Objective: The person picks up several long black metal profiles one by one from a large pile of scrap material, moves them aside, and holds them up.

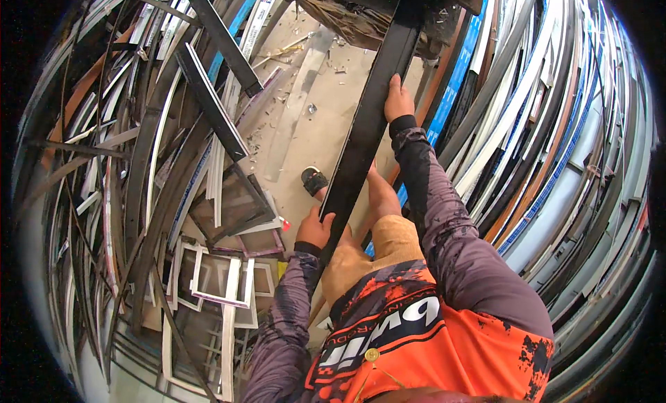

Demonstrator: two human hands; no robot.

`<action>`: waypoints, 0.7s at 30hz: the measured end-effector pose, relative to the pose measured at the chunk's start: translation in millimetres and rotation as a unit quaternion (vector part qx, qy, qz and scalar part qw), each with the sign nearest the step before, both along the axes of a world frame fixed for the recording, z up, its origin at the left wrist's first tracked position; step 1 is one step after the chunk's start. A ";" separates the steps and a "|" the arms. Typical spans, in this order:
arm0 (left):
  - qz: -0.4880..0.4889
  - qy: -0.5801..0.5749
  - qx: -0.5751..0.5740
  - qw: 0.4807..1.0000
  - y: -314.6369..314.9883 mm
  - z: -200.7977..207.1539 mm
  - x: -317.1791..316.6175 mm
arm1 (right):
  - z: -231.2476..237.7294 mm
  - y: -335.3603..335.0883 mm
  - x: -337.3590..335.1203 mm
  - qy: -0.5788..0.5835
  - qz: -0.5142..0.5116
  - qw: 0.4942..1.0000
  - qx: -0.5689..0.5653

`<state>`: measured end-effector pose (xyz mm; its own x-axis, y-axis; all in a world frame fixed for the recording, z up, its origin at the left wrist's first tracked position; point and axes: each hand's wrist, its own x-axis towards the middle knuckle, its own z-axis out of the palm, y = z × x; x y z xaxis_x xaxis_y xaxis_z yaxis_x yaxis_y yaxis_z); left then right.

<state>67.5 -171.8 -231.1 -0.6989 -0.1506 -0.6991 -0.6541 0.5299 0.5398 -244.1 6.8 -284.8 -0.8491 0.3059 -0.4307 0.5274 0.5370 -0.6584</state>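
Black bar [368, 118]: left hand [315, 229] grips its left edge, right hand [399, 101] its right; even pressure should limit twist.

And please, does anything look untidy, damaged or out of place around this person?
Yes. Small scraps litter the floor, like unswept waste. On the left, white frames lie overlapping at uneven angles, not neatly stacked. The held black bar shows no clear damage.

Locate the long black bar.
In the head view, the long black bar slants through the middle, gripped lower down by the left hand and higher up by the right hand.
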 end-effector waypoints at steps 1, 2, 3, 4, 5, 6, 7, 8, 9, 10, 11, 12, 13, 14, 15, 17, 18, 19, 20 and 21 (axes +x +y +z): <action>0.000 0.001 -0.011 1.000 -1.3 -2.6 3.9 | 2.1 -2.0 -0.1 -0.004 0.004 1.000 -0.004; -0.003 0.002 -0.016 1.000 2.1 -2.4 1.6 | -1.5 3.2 -0.4 0.008 0.018 1.000 -0.008; -0.005 0.004 -0.021 1.000 5.5 -1.9 -0.4 | -5.5 7.0 -0.6 0.020 0.032 0.999 -0.013; -0.010 -0.006 -0.029 1.000 9.0 -1.0 -2.0 | -9.1 11.6 -0.4 0.023 0.028 0.999 -0.019; -0.014 -0.016 -0.040 0.999 8.2 0.2 -3.3 | -6.3 8.2 -0.2 0.023 0.027 0.999 -0.027; -0.019 -0.025 -0.052 0.998 7.6 1.1 -4.5 | -3.0 5.6 0.0 0.015 0.009 0.999 -0.037; -0.014 -0.021 -0.048 0.999 7.6 1.6 -4.9 | 0.1 2.6 0.3 0.007 -0.010 0.999 -0.047; -0.009 -0.016 -0.043 0.999 8.8 1.6 -3.5 | -0.4 4.3 -0.4 0.000 -0.005 0.999 -0.050; -0.003 -0.012 -0.038 0.999 9.1 1.2 -2.3 | -0.6 7.3 -1.9 -0.006 0.000 0.999 -0.052; -0.010 -0.014 -0.038 0.999 8.3 -0.4 -1.9 | -1.2 9.0 -2.2 -0.013 0.004 0.998 -0.055; -0.015 -0.018 -0.038 0.999 7.6 -2.1 -1.3 | -0.2 7.5 -1.9 -0.015 0.006 0.999 -0.046; -0.020 -0.021 -0.038 0.999 6.6 -4.1 -0.5 | 0.9 6.4 -2.0 -0.017 0.007 0.999 -0.036; -0.023 -0.020 -0.026 0.999 4.4 -6.8 -0.4 | 1.9 4.9 -1.5 -0.018 0.008 0.999 -0.027; -0.029 -0.015 -0.013 0.999 1.1 -9.7 -4.7 | -2.0 6.9 -2.2 -0.018 0.011 1.000 -0.017; -0.036 -0.010 0.001 0.999 -2.4 -11.3 -7.6 | -6.2 8.4 -3.8 -0.017 0.015 1.000 -0.007; -0.038 -0.009 0.020 0.999 -11.5 -10.4 -11.2 | -9.3 7.3 -5.4 -0.017 0.018 1.000 0.010; -0.038 -0.008 0.030 0.999 -16.2 -11.1 -13.5 | -9.1 2.9 -4.5 -0.017 0.018 1.000 0.016; -0.039 0.002 0.032 0.999 -20.9 -15.2 -15.9 | -8.7 -0.5 -5.4 -0.017 0.018 0.999 0.023; -0.038 0.006 0.034 0.999 -24.9 -17.9 -13.3 | -8.3 -2.2 -4.6 -0.031 0.017 0.999 0.022; -0.037 0.011 0.035 0.999 -27.0 -20.5 -10.6 | -8.1 -4.2 -5.4 -0.044 0.017 0.999 0.020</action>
